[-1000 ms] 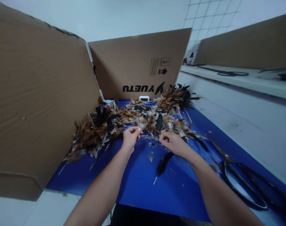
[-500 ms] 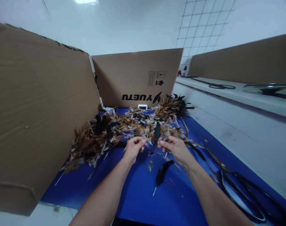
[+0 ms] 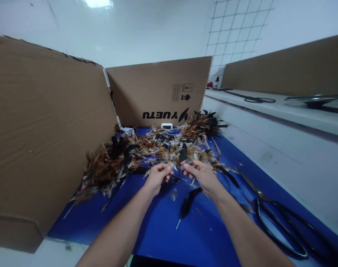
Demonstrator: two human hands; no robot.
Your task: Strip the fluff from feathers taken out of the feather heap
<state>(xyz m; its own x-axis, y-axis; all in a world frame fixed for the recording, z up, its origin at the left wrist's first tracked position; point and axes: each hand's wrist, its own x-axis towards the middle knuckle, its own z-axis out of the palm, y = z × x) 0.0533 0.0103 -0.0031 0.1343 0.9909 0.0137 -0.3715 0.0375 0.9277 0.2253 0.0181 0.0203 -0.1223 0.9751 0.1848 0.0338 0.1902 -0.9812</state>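
Nearest, 5–6 o'clock of centre: single black feather with pale quill point(image 3: 187, 204). Bare left hand point(image 3: 158, 177), bare right hand point(image 3: 200, 175): narrow pinches, contents too small to tell. Beyond, 12 o'clock: mottled brown-and-black feather heap point(image 3: 155, 147). Judgement: pinch lightly by the shaft, sparing barbs.

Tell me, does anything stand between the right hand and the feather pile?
Nothing visible: the right hand appears to be at the near edge of the feather pile. The large scissors lie off to the right.
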